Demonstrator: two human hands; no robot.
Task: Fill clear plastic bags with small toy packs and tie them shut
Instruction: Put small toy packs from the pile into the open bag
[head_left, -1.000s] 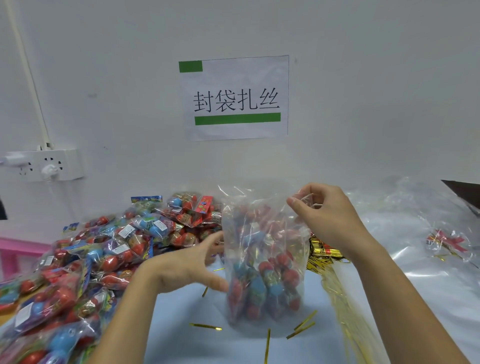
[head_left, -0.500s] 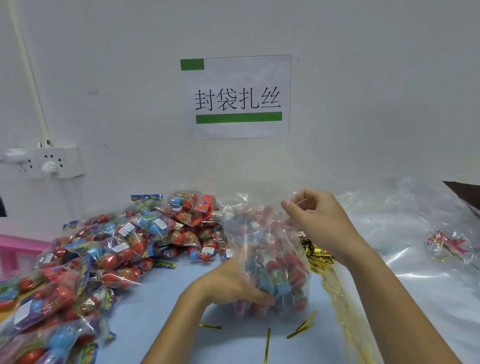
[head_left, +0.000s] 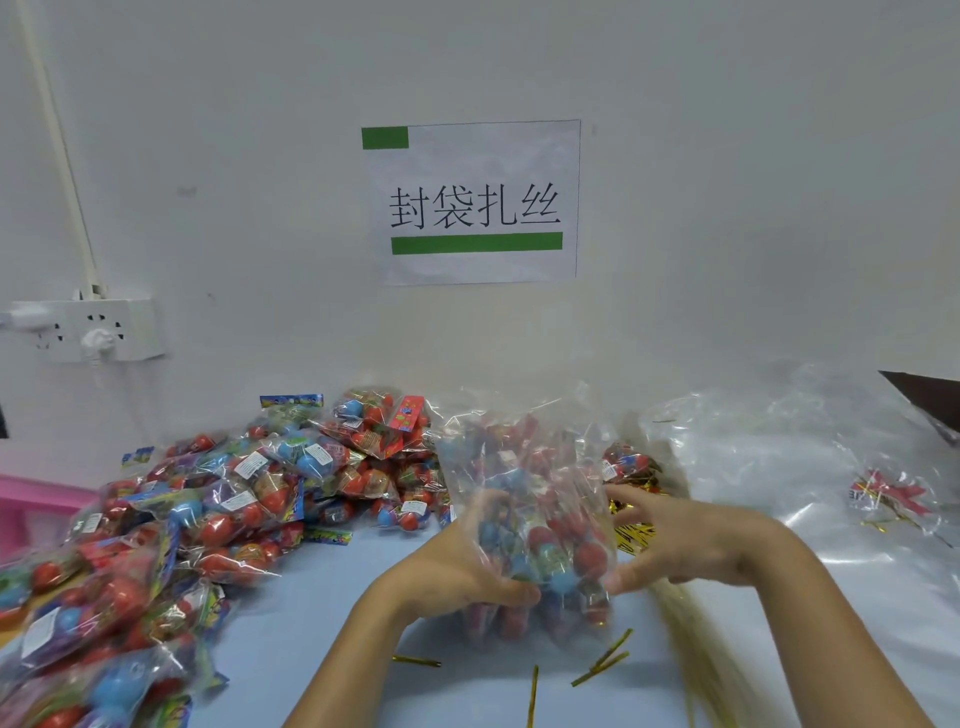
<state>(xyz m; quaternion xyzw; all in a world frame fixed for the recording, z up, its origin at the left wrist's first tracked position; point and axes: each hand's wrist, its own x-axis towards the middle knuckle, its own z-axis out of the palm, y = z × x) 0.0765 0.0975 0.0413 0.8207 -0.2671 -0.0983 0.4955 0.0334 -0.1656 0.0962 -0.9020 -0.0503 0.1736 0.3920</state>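
Cradling the clear plastic bag (head_left: 524, 499) from both sides now, low over the blue bench (head_left: 322, 613), just in front of the big heap of toy packs (head_left: 218, 499) on the left. The left hand (head_left: 457, 577) is curled round the bag's lower left side, thumb across the front, gripping it through the film. The right hand (head_left: 680, 540) presses in on the other side with fingers spread and mostly straight, more a steadying palm than a grip.

That bag looks thin, slick and floppy, and the load of round red and blue packs inside should shift and roll, so my read is it wants support low, under the bulk, with the loose neck gathered above the contents before any tie goes on. The mouth stands open and slack at the top.

Gold twist ties (head_left: 602, 662) lie scattered on the bench near the bag, and a long bundle of them (head_left: 691, 644) runs off the bottom edge, blurred. How full the bag is stays hard to judge; glare and motion smear the film. Whether its base touches the bench, I cannot tell. Empty clear bags (head_left: 779, 457) pile up on the right.
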